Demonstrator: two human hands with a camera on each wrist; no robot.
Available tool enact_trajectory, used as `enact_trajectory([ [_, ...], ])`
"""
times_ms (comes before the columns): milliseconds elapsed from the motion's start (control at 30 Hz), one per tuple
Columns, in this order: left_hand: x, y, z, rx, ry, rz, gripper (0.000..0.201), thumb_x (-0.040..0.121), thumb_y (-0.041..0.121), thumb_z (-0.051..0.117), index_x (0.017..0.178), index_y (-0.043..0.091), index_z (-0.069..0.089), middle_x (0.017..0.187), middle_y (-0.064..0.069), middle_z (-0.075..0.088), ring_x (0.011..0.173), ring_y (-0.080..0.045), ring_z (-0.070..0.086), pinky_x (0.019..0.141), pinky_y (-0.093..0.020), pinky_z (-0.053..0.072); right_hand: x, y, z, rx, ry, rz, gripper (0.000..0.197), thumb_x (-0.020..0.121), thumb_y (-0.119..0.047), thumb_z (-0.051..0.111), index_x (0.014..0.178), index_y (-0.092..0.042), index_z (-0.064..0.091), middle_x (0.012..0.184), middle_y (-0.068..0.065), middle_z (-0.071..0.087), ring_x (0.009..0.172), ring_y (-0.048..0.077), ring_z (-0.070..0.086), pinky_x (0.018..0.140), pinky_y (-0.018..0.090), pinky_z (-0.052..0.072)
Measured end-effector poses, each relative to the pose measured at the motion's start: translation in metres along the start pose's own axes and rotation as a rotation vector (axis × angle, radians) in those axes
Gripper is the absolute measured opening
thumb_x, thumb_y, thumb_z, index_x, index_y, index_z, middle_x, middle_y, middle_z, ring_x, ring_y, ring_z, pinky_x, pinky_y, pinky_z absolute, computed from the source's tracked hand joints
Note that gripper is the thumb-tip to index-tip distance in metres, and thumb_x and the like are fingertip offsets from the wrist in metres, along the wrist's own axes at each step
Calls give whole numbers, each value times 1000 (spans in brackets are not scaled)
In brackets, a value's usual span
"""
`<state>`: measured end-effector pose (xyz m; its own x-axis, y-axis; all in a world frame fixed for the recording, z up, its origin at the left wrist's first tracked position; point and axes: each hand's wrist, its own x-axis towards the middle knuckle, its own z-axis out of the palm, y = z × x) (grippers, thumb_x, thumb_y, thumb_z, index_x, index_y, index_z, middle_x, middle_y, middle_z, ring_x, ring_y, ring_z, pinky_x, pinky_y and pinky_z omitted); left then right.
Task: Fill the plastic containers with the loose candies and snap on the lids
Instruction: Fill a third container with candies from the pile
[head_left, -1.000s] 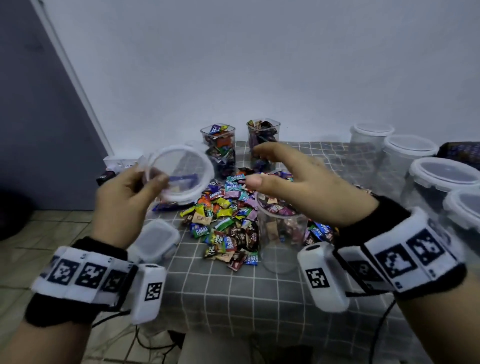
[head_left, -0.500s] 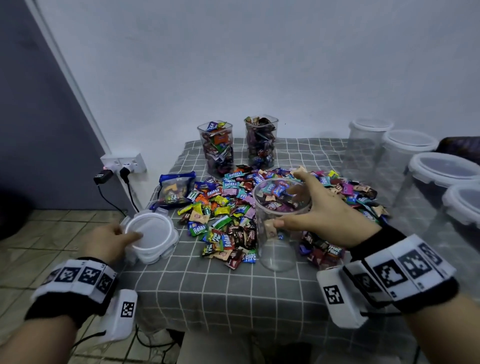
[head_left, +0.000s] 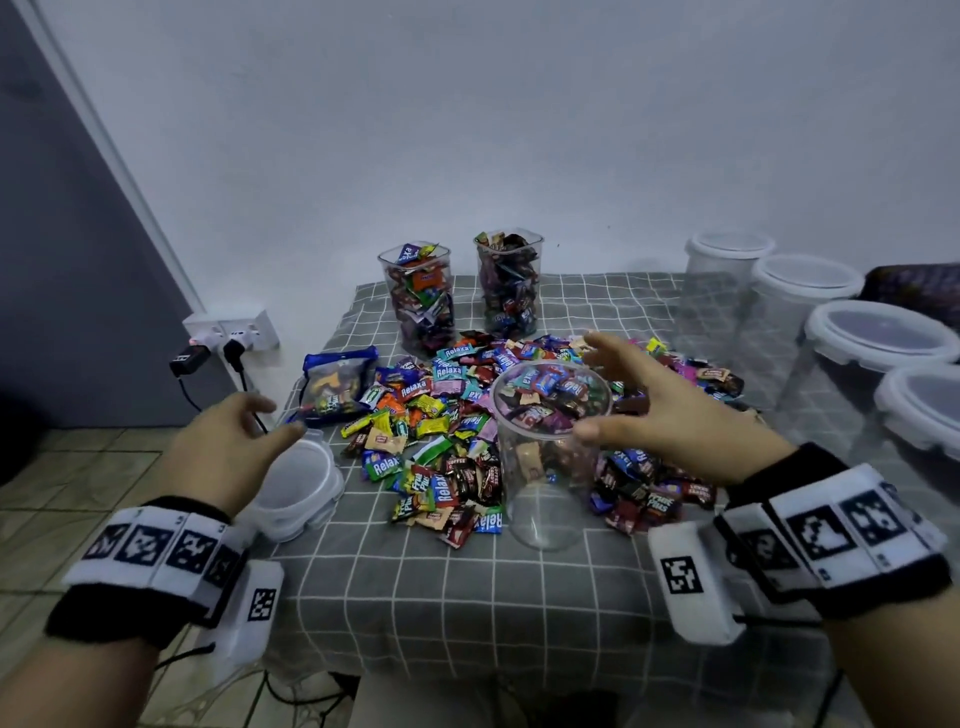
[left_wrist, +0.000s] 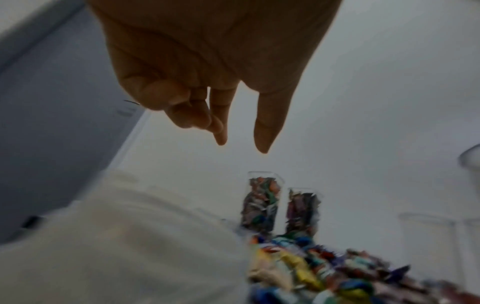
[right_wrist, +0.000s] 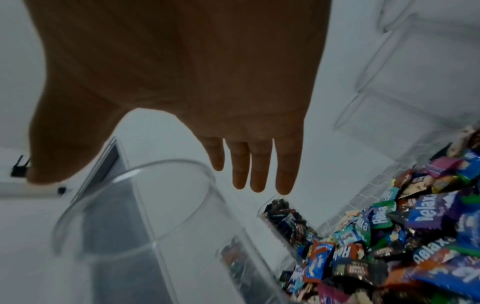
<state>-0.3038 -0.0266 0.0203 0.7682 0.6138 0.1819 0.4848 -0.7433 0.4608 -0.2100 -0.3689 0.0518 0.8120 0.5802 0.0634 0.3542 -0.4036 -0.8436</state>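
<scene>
Right hand (head_left: 670, 415) held open beside the rim of the empty clear container (head_left: 545, 457), fingers (right_wrist: 259, 174) straight and close together past its far side, thumb near the front edge; contact with the plastic not clear. Left hand (head_left: 228, 447) relaxed and holding nothing, fingers (left_wrist: 218, 115) loosely bent, thumb apart, above a stack of white translucent lids (head_left: 296, 483) lying flat at the left edge of the worktop (head_left: 441, 592). Container upright, long axis vertical, mouth upward, smooth transparent wall, rounded rim, standing in the near part of the candy pile. Loose candies (head_left: 447, 415) in glossy, crinkled wrappers of many colours spread flat across the middle, several marked "Relaxa". Behind the pile, two tall clear containers (head_left: 421, 296) upright, side by side, filled with candies, without lids. Blue candy bag (head_left: 337, 384) lying left of the pile. Along the right side, a row of lidded containers (head_left: 878, 364) in frosted plastic, round tops with white rims. Worktop covered in grey cloth with a white grid.
</scene>
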Motion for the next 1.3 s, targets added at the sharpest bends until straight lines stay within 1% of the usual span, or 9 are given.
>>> enact_trajectory([
  [67,-1,22,2,-76,-8,74,28,84,44,63,101,22,61,90,-3,60,85,-22,54,71,-31,37,5,7,-11,59,85,31,86,55,-64,74,130,-37,41,132,-12,49,121,3,47,105,29,36],
  [167,6,48,14,-213,-96,127,27,84,43,64,102,22,62,93,-2,61,89,-20,56,77,-32,42,17,21,-25,141,278,109,66,61,-54,71,119,-29,53,123,-4,58,111,10,55,101,35,42],
  [300,29,72,38,-276,-246,165,39,83,44,64,114,20,59,109,0,61,99,-18,57,93,-37,46,35,44,-38,-20,411,264,58,84,-39,66,134,-17,46,137,6,49,122,23,48,104,42,38],
  [400,48,84,59,-228,-307,126,51,81,50,64,123,22,53,124,-1,58,106,-19,56,100,-41,42,52,61,-42,-152,412,364,69,84,-38,66,141,-12,38,144,12,41,128,29,43,107,47,35],
  [633,80,107,93,-101,-418,114,71,83,42,67,140,13,38,143,-11,43,127,-29,45,102,-35,37,89,87,-38,-373,290,524,70,84,-40,64,139,-7,36,139,16,45,124,32,45,103,43,39],
  [833,103,116,114,39,-457,84,82,81,58,59,146,20,28,146,-11,41,129,-32,43,105,-38,38,114,103,-38,-504,197,638,77,81,-54,60,138,-10,34,140,16,43,124,34,45,99,42,40],
  [1033,108,132,124,167,-543,105,86,83,68,46,150,27,12,152,-12,30,134,-32,37,106,-34,34,138,97,-27,-504,86,604,89,78,-63,59,145,-16,26,144,14,41,126,33,45,101,42,42],
  [1133,105,139,126,203,-628,162,91,79,70,49,150,35,3,154,-13,24,136,-32,34,106,-34,34,143,89,-18,-605,-42,573,96,79,-63,58,151,-23,9,156,13,20,138,34,30,110,44,32],
  [1300,97,145,127,291,-697,287,88,79,61,59,150,35,14,155,-6,24,137,-29,33,106,-32,31,141,75,-8,-772,-155,454,92,80,-61,59,151,-28,11,156,10,18,140,29,28,109,38,31],
])
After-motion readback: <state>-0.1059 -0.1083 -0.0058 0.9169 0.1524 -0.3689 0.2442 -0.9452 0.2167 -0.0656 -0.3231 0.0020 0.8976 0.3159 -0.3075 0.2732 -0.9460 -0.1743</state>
